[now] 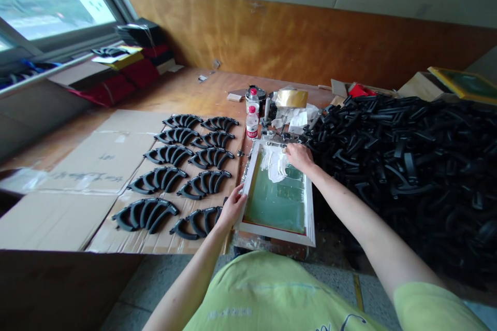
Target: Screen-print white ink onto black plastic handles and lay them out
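A white-framed printing screen (310, 212) with a green mesh lies in front of me. My left hand (232, 206) grips the frame's left edge, fingers curled over it. My right hand (298, 157) is closed on a crumpled white cloth (275, 164) that rests on the far part of the mesh. To the left, curved black plastic handles (157, 180) lie in grouped rows on flattened cardboard (112, 160).
A large heap of black handles (411, 165) fills the right side. Two small red-capped bottles (252, 121), a dark pot, tape and rags stand behind the screen. Red and black items lie by the window sill at the left. A wooden board backs the table.
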Tool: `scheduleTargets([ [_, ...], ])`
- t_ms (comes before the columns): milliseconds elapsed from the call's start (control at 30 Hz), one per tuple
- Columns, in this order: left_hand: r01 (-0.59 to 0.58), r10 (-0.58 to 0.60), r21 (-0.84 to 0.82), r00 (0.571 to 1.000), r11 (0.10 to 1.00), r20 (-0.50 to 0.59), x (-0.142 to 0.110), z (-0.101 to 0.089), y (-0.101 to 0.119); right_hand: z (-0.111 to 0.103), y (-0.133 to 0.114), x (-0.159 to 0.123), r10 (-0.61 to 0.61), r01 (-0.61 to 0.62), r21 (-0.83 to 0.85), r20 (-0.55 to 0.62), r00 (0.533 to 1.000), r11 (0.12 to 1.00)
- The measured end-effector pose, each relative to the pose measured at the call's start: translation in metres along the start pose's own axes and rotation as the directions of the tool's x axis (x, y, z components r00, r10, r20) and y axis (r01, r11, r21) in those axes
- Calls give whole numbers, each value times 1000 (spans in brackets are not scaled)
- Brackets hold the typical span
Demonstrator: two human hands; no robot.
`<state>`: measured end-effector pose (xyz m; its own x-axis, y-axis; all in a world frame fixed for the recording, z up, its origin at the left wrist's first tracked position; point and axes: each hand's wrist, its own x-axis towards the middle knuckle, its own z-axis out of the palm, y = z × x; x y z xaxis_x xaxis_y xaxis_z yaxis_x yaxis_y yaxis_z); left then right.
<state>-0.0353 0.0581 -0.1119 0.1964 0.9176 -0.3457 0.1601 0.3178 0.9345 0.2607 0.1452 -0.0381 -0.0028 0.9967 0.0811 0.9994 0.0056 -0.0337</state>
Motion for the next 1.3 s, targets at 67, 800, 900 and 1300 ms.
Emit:
scheduleTargets([
  [67, -3, 3, 7, 1000, 1000, 0, 0, 0, -1, 3, -3, -6, -5, 5, -19, -14, 1000, 1000],
  [800, 43, -41, -30, 998, 999, 50, -6, -1, 13, 4, -4, -75, -520, 512, 231, -30, 854, 828],
  [900, 49, -46, -41, 997, 998, 65, -9, -2, 20, -8, 1, -50, -415, 410, 286, -46, 909, 866],
  [1300, -231, 241, -192, 970, 954, 32, -18, -10, 151, -45, 97, -16, 358, -268, 332, -250, 900, 904],
])
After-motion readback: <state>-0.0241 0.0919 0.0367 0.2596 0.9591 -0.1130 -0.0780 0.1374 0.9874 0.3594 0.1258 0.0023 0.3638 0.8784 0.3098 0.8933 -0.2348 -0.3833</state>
